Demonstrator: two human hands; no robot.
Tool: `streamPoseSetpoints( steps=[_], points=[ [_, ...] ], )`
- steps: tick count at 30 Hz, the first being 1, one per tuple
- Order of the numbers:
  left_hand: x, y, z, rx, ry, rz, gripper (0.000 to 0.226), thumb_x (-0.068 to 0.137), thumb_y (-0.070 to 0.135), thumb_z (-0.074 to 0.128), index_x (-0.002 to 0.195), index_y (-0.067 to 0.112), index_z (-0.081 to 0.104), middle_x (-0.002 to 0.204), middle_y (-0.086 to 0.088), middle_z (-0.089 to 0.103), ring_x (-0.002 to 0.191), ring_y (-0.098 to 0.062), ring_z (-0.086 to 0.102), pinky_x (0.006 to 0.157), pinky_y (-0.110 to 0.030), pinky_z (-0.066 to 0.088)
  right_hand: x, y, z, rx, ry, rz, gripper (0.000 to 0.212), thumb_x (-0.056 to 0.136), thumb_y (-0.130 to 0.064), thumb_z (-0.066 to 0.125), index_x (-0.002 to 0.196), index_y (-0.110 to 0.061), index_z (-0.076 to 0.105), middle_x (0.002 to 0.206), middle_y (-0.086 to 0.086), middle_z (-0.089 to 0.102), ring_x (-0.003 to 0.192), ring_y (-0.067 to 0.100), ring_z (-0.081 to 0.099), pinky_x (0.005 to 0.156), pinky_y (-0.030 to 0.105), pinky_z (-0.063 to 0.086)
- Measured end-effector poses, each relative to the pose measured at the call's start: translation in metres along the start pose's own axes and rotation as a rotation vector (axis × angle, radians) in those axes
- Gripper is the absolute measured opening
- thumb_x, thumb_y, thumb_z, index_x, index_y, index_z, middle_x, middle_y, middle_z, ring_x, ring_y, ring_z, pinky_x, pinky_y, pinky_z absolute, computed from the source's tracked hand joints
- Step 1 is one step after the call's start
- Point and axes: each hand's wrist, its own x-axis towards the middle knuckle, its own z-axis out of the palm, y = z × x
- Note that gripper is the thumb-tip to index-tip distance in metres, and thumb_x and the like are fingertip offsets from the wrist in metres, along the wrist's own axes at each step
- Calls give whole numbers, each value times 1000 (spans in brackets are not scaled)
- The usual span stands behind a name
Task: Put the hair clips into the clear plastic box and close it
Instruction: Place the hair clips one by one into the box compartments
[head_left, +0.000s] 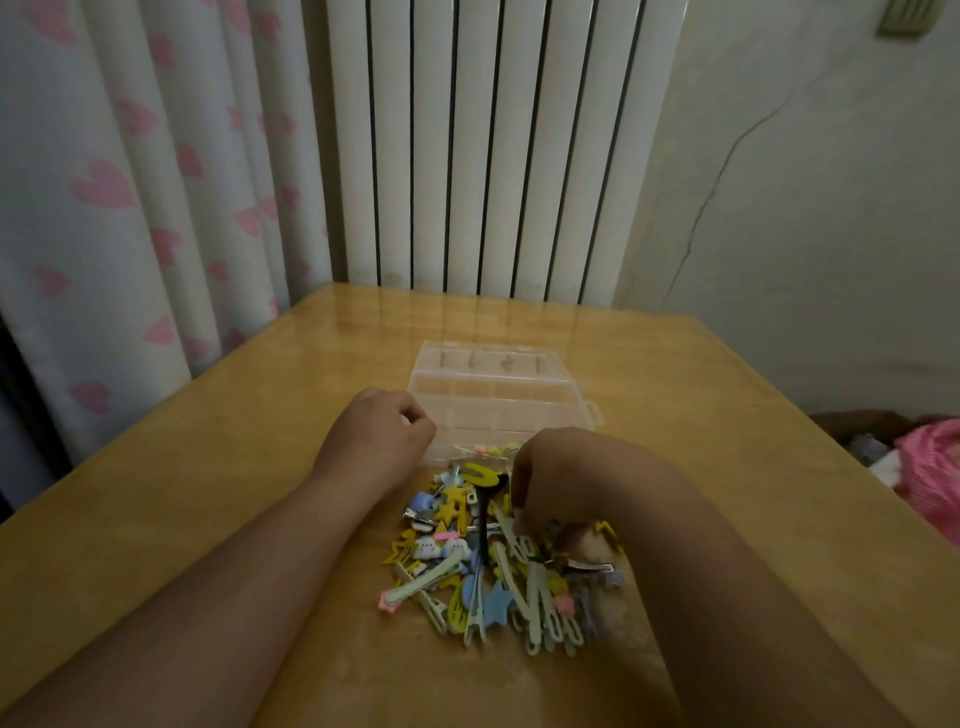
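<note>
A clear plastic box stands open on the wooden table, its lid tilted back; a few small clips lie in its near compartment. In front of it lies a heap of several colourful hair clips: yellow stars, blue shapes, pale green bars. My left hand rests curled at the box's near left corner, fingers closed, nothing visible in it. My right hand reaches down into the heap's upper right, its fingertips pinched on a pale clip.
A white radiator and a curtain with pink hearts stand behind the table. A pink bundle lies off the table's right edge. Bare tabletop surrounds the box and heap on the left.
</note>
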Motion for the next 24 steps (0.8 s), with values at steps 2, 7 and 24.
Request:
streamPoseSetpoints(
  steps=[2, 7, 24],
  points=[
    [1, -1, 0, 0, -1, 2, 9, 84, 26, 56, 81, 25, 65, 100, 2, 51, 85, -14, 49, 72, -27, 36, 0, 0, 0, -13, -4, 5, 27, 81, -17, 76, 103, -2, 71, 98, 14, 72, 80, 28, 73, 75, 43, 61],
    [1, -2, 0, -6, 2, 10, 9, 83, 27, 57, 80, 25, 65, 101, 0, 52, 84, -16, 50, 72, -27, 36, -1, 2, -2, -115, 10, 34, 34, 81, -25, 75, 106, -4, 70, 94, 11, 71, 77, 25, 67, 82, 41, 59],
    [1, -2, 0, 5, -8, 9, 11, 84, 27, 55, 84, 24, 67, 103, 1, 51, 86, -15, 49, 72, -27, 36, 9, 6, 2, -139, 43, 32, 24, 78, -14, 70, 101, -5, 69, 94, 15, 69, 68, 26, 65, 71, 40, 61]
  ],
)
